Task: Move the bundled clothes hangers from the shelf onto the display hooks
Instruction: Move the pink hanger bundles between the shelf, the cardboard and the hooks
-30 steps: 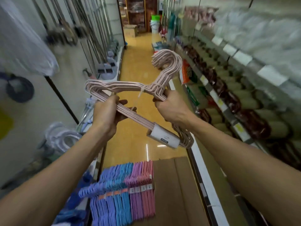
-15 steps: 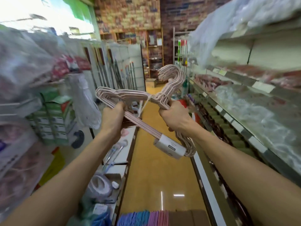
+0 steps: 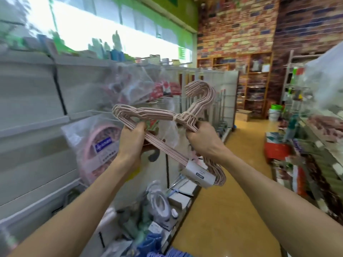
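Pink hanger bundle [image 3: 163, 117], fingers hidden

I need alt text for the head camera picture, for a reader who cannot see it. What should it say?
Two bare hands hold up a tied bundle of pale pink clothes hangers in a shop aisle: the left hand grips its lower bar, the right hand grips below the hooks. A white label wraps one corner. Bagged goods hang on the shelving to the left.

one hanger bundle [image 3: 167, 127], two hands [image 3: 132, 138]

Shop aisle, tan floor [image 3: 232, 210], multicoloured brick wall [image 3: 241, 25], wooden shelving [image 3: 256, 84], bright windows [image 3: 111, 34]
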The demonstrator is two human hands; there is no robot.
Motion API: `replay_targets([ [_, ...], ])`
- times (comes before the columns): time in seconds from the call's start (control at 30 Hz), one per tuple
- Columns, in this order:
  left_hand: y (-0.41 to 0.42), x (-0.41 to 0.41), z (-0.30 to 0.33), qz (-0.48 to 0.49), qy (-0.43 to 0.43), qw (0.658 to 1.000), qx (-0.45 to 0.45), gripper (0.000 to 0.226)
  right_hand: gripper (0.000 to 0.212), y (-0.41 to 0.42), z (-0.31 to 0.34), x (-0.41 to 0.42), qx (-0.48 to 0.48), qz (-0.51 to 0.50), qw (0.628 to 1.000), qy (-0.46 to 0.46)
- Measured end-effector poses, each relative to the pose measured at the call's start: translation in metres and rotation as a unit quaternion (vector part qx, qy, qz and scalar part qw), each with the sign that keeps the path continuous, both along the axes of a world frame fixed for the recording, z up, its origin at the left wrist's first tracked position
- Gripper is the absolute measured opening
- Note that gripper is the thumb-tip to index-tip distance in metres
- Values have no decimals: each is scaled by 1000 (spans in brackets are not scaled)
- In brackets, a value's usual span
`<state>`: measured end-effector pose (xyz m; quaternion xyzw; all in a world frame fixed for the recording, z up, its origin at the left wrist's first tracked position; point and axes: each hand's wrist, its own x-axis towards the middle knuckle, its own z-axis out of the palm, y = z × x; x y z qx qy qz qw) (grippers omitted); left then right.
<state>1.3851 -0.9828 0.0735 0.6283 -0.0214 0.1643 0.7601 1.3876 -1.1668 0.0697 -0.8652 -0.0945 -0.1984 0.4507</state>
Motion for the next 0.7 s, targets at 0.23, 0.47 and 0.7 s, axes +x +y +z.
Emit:
replay_targets([
  [0.23,64,-67,8,117,-19,992,-30,17,23,73,10,-24,-7,111,993,-34],
  [0.47,132,-139,17,215,-38,975,-29,6,29,150,19,-57,-3,215,975,-54],
  [0.7,204,-216,39,307,-68,949,-30,9,20,239,46,-107,11,323,941,-96],
])
